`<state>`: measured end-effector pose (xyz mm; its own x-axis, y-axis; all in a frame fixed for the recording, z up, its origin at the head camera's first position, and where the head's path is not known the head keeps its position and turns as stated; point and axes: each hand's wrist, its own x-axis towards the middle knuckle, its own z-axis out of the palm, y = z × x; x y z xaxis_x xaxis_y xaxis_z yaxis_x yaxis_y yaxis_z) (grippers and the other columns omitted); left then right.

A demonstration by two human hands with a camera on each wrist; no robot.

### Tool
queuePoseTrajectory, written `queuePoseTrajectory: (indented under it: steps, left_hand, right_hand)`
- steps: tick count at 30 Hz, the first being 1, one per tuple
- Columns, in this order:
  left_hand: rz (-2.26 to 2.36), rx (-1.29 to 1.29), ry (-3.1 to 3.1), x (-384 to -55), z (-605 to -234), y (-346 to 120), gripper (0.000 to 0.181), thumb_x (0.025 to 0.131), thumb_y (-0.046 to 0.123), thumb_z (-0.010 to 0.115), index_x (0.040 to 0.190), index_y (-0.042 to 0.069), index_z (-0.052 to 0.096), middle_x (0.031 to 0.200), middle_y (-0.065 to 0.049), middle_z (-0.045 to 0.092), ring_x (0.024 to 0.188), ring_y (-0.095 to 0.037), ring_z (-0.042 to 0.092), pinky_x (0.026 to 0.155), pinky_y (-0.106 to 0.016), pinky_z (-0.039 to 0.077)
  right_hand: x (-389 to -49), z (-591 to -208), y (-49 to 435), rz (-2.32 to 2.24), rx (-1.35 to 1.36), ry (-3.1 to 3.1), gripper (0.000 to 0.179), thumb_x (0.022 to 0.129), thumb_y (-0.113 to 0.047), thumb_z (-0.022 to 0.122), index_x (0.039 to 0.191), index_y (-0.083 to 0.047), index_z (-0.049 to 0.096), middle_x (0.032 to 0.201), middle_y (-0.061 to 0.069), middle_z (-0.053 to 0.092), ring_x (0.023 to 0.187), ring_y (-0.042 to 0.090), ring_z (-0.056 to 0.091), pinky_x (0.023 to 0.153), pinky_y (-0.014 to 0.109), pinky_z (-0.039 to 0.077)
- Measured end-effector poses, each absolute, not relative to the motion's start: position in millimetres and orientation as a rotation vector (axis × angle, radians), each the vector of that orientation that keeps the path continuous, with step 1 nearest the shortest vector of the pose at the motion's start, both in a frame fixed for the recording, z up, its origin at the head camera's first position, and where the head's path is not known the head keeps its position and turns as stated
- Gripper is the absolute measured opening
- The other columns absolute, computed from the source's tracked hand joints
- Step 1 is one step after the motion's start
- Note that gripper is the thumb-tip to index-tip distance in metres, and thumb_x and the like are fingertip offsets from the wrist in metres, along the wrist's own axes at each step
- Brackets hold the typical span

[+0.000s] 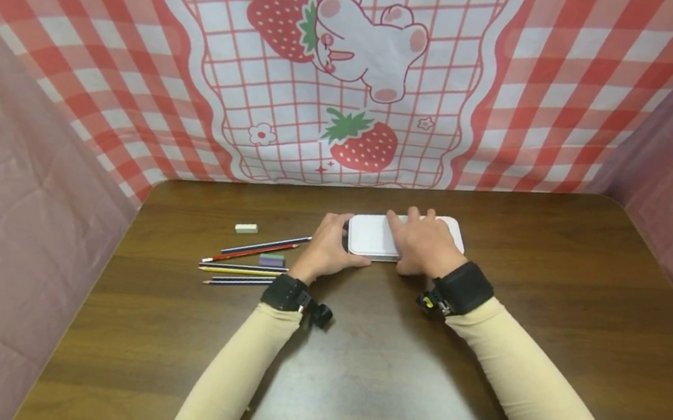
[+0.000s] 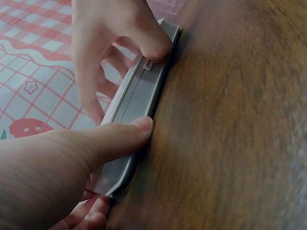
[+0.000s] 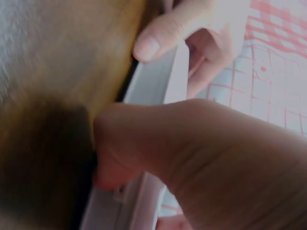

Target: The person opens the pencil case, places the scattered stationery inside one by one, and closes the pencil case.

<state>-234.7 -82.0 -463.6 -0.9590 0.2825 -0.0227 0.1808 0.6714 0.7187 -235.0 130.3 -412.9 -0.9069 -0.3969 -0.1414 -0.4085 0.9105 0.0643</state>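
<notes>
A white, flat, round-cornered pencil case (image 1: 370, 235) lies near the back of the wooden table. My left hand (image 1: 327, 246) grips its left end, the thumb pressed on the front side and the other fingers round the far side. Across the right half of the lid reaches my right hand (image 1: 425, 244), holding the case with fingers over the far edge and thumb low on the front side. A small clasp (image 2: 148, 64) shows on that front side, right beside the right thumb. In the left wrist view a thin seam runs along the case's side (image 2: 127, 105).
Several pencils lie left of the left hand, among them a red one (image 1: 256, 251) and a yellow one (image 1: 240, 271). A white eraser (image 1: 246, 228) sits behind them, and a purple-and-green eraser (image 1: 272, 260) between them. A checked strawberry cloth (image 1: 343, 161) hangs behind the table.
</notes>
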Motion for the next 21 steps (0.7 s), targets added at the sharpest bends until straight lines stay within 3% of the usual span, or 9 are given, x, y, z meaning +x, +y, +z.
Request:
queuePoseTrajectory:
  steps: [5, 13, 21]
  left_hand:
    - [1.163, 0.400, 2.783, -235.4, -464.6, -80.7, 0.101, 0.083, 0.024, 0.101, 0.163, -0.008, 0.048, 0.154, -0.028, 0.057, 0.141, -0.038, 0.058, 0.123, -0.050, 0.052]
    - [1.169, 0.407, 2.804, -236.3, -465.5, -79.3, 0.101, 0.080, 0.024, 0.102, 0.161, -0.008, 0.051, 0.150, -0.028, 0.060, 0.137, -0.038, 0.060, 0.118, -0.049, 0.054]
    - [1.163, 0.428, 2.830, -235.4, -465.9, -79.4, 0.103, 0.080, 0.028, 0.103, 0.161, -0.009, 0.051, 0.151, -0.029, 0.061, 0.138, -0.039, 0.059, 0.121, -0.052, 0.053]
  right_hand:
    - [-232.9, -417.5, 119.2, 0.153, -0.533, 2.943, 0.094, 0.084, -0.025, 0.086, 0.164, -0.003, 0.041, 0.152, 0.041, 0.055, 0.142, 0.071, 0.054, 0.094, 0.073, 0.065]
    - [-235.1, -416.6, 112.3, 0.256, -0.535, 2.923, 0.093, 0.087, -0.026, 0.083, 0.163, 0.002, 0.038, 0.154, 0.043, 0.053, 0.138, 0.068, 0.058, 0.098, 0.075, 0.062]
    - [-234.9, -413.9, 109.5, 0.302, -0.547, 2.899, 0.097, 0.087, -0.026, 0.084, 0.166, 0.004, 0.037, 0.156, 0.045, 0.053, 0.131, 0.061, 0.069, 0.119, 0.075, 0.050]
